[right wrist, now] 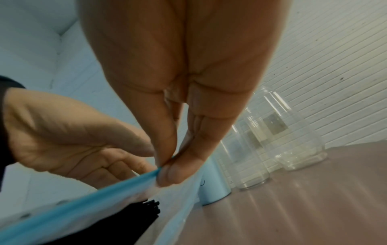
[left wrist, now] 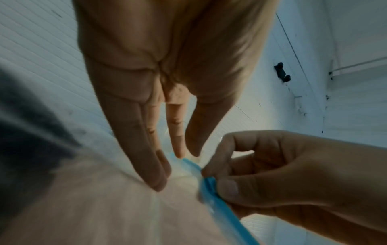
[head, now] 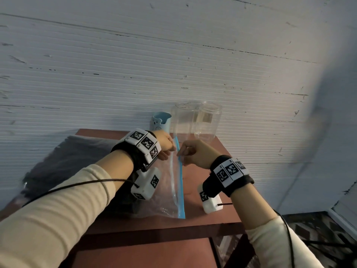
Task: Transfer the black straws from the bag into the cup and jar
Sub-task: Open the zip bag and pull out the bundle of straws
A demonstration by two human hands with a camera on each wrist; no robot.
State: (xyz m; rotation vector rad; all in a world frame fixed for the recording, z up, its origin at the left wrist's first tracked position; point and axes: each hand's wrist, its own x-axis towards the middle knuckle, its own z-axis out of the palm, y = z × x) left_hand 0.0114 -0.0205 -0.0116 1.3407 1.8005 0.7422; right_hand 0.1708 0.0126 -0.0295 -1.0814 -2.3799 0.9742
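Pinching bag (head: 166,190) rim: left hand (head: 164,145), right hand (head: 193,151).

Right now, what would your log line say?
left hand: holds bag mouth | right hand: pinches blue zip strip | straws: inside bag

Dim, cool light washes the ribbed white wall (head: 173,64), brightest at its middle and falling to a blurred dark smear at far right. Soft glare streaks the reddish-brown bench (right wrist: 314,190) in the right wrist view. Both wrist views bend at the edges, with palms close, shadowed and unsharp
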